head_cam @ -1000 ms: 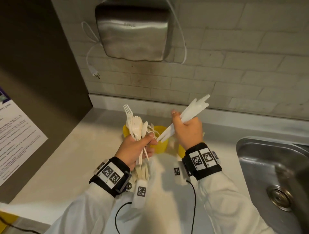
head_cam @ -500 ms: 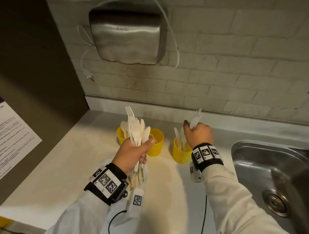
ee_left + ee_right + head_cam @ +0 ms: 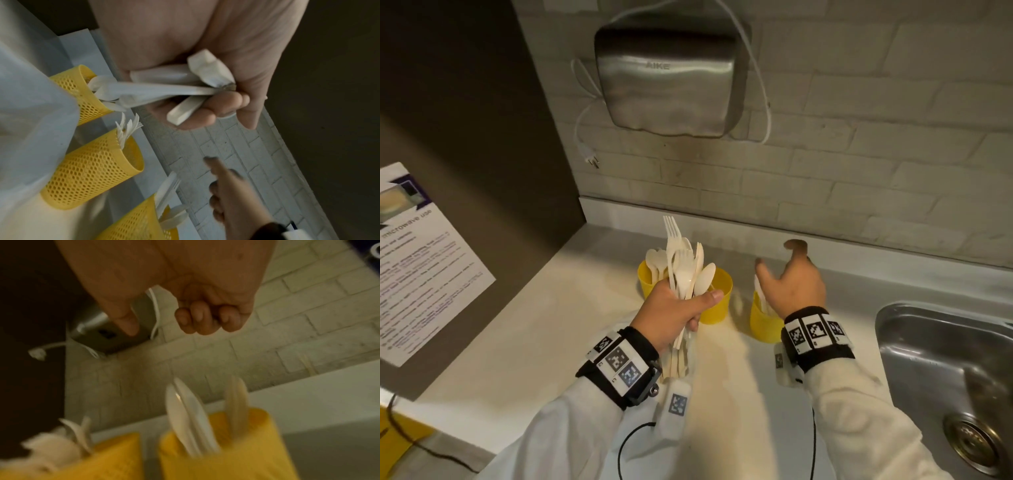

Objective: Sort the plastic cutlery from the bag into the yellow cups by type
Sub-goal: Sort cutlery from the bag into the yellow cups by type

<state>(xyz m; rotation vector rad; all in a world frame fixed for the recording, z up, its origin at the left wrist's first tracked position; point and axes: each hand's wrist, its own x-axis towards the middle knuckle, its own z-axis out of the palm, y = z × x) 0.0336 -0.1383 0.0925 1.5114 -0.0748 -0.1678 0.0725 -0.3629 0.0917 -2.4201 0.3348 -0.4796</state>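
The left hand (image 3: 674, 315) grips a bundle of white plastic cutlery (image 3: 685, 270) upright, fingers wrapped round the handles. The right hand (image 3: 796, 286) holds nothing, thumb out and fingers loosely curled, above the yellow cup (image 3: 765, 325) nearest the sink (image 3: 941, 370). Three yellow cups stand in a row near the tabletop's (image 3: 551, 308) back edge, each holding cutlery
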